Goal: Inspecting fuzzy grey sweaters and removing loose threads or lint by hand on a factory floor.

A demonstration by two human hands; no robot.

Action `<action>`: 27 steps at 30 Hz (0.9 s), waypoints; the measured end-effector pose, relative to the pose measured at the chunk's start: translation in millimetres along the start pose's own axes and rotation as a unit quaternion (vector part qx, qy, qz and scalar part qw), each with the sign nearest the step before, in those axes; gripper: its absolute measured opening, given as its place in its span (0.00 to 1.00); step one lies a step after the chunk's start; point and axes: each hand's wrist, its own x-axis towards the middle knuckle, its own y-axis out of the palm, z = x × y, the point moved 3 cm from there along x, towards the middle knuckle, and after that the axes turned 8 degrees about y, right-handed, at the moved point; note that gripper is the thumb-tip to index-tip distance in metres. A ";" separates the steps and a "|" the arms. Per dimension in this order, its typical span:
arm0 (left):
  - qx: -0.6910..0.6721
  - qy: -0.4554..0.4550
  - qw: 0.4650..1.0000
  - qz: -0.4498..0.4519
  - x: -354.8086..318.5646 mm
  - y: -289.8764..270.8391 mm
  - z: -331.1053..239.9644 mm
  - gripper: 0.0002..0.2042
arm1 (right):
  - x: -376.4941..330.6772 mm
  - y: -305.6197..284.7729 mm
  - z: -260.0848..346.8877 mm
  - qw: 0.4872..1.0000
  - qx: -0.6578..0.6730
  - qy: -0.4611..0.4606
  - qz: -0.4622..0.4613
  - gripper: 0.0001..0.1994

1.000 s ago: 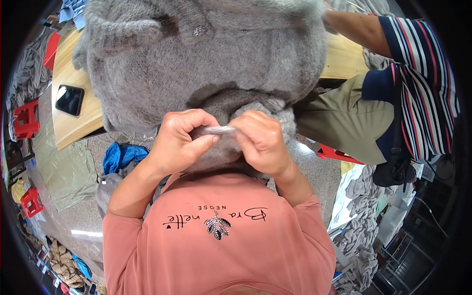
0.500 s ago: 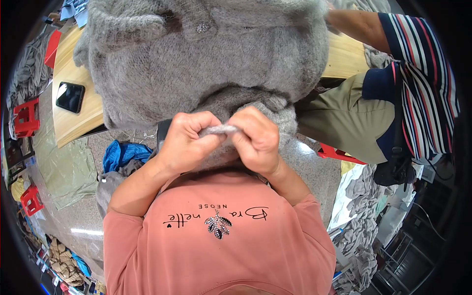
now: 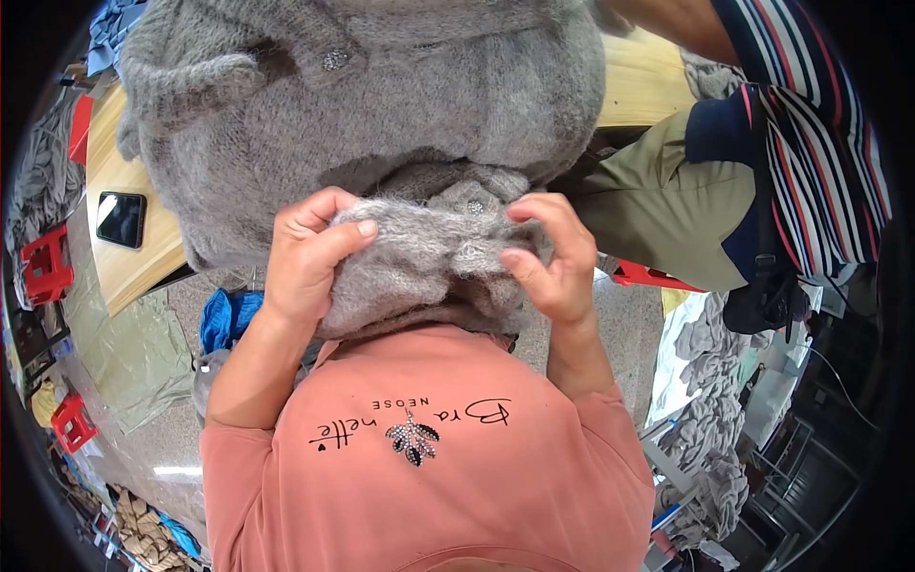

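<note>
A fuzzy grey knit cardigan lies in folds across my lap, just in front of my chest. My left hand pinches its knit edge, thumb on top and fingers curled underneath. To the right, my right hand is open, its thumb and forefinger apart beside the knit, with nothing visible between them. A round sparkly button shows on the knit between my hands. Beyond my hands, a large heap of the same grey knitwear covers the table, with another sparkly button on it.
A dark phone lies on the wooden table at left. Close at right stands a person in a striped shirt and khaki trousers. Red stools, a blue cloth and piled grey garments are around.
My hands have moved apart from a shared pinch on a twisted knit edge. The left keeps hold and the right has opened. The knit between them now lies spread, with a button showing.
</note>
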 end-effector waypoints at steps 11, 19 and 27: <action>-0.014 0.033 0.999 -0.019 1.6 -0.7 -9.0 0.03 | -35.4 -6.1 -45.3 0.971 -0.171 0.095 0.137 0.13; -0.037 0.032 0.997 -0.057 -8.9 -7.8 -11.1 0.04 | -59.2 -6.9 -36.9 0.988 0.055 0.138 -0.046 0.11; -0.109 0.052 0.983 -0.142 2.5 -19.8 -21.9 0.10 | -39.8 -19.3 0.1 0.994 -0.103 0.029 -0.015 0.21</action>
